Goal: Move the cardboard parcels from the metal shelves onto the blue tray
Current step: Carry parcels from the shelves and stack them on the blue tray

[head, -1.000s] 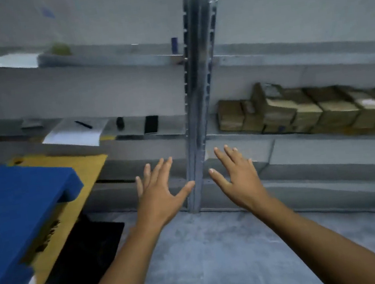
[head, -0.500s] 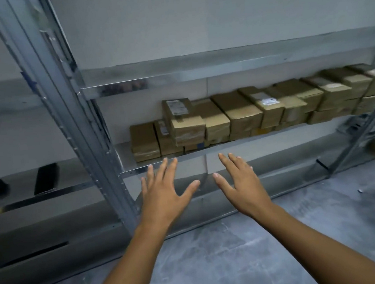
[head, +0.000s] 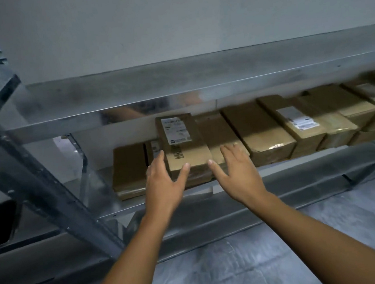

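Several brown cardboard parcels stand in a row on a metal shelf [head: 169,202]. One labelled parcel [head: 182,142] lies on top of the stack near the left end. My left hand [head: 163,181] is at that parcel's left front corner, fingers straight, thumb against its front face. My right hand [head: 236,171] reaches its right front corner, fingers spread over the neighbouring parcel [head: 218,134]. Neither hand is curled round anything. The blue tray is out of view.
A slanted steel upright [head: 35,178] stands left of the parcels. The shelf above [head: 176,89] overhangs them with little headroom. More parcels [head: 299,118] run off to the right. Grey concrete floor [head: 218,265] lies below.
The view swung right, off the blue tray, and closed in on the shelf. Both hands moved forward from mid-air to the front corners of the top labelled parcel.
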### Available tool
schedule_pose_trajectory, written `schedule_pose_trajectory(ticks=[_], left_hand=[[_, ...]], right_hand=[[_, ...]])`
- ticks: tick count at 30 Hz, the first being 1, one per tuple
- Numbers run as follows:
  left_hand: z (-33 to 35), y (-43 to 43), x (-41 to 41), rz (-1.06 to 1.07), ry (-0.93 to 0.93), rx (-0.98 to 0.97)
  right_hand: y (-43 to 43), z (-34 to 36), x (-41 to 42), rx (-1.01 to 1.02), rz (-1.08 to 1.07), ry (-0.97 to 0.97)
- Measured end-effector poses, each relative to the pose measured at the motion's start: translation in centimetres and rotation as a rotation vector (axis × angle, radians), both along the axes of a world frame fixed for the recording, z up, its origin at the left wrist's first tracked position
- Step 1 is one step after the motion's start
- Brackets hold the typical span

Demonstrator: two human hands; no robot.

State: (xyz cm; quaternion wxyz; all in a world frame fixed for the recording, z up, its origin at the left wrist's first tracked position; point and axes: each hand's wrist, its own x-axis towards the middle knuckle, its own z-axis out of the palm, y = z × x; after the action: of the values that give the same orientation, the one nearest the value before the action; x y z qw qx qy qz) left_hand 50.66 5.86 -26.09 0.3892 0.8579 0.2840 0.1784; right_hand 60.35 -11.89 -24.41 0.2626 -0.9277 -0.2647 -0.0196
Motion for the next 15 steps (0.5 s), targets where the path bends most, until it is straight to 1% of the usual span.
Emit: schedule_pose_trajectory(ticks=[2, 7, 11, 15], left_hand=[[-0.6, 0.3, 1.9, 0.048, -0.008, -0.049], [-2.2, 0.1, 4.8, 0.135, -0.019, -0.206], [-2.0, -1.5, 4.9, 0.213, -0.112, -0.258], [-1.4, -3.9, 2.8, 0.295, -0.181, -0.286]], right_hand=[[1.5, -0.7, 1.9, -0.036, 0.008, -0.007], [3.7, -3.2, 4.8, -0.114, 0.091, 0.048], [3.5, -3.6, 5.2, 0.006, 0.119, 0.063], [2.2, -2.5, 4.5, 0.089, 0.169, 0.071]])
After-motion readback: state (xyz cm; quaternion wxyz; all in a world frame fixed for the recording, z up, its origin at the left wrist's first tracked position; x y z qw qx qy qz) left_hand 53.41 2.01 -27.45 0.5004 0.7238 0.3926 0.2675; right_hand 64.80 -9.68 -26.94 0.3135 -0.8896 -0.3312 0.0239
